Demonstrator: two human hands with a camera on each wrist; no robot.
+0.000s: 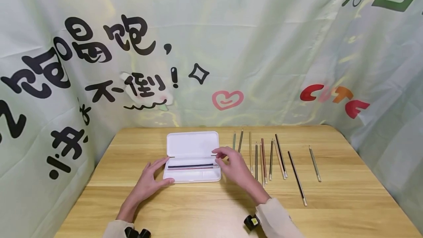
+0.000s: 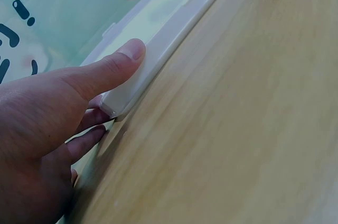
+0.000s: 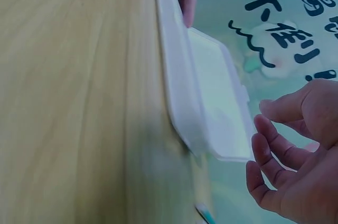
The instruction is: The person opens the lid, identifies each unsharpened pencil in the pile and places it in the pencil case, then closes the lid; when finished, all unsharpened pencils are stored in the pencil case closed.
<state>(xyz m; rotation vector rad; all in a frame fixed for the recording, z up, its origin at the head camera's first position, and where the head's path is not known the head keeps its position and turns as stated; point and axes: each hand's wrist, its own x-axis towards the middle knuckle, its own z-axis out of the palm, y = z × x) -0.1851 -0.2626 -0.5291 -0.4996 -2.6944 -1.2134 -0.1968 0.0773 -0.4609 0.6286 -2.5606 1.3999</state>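
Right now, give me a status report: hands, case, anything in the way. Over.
Left hand holding white case, left end. Right hand holding nothing, at right end. Case open, pencils inside. Loose pencils right of it, none blocking.

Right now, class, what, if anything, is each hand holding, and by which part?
The left hand holds the case by its left end; the right hand visibly holds nothing.

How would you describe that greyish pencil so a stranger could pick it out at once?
On the wooden table, an open white case lies left of a spread of loose pencils. Follow the pencils right, away from the case. The greyish pencil is the very last, alone beyond a black pencil.
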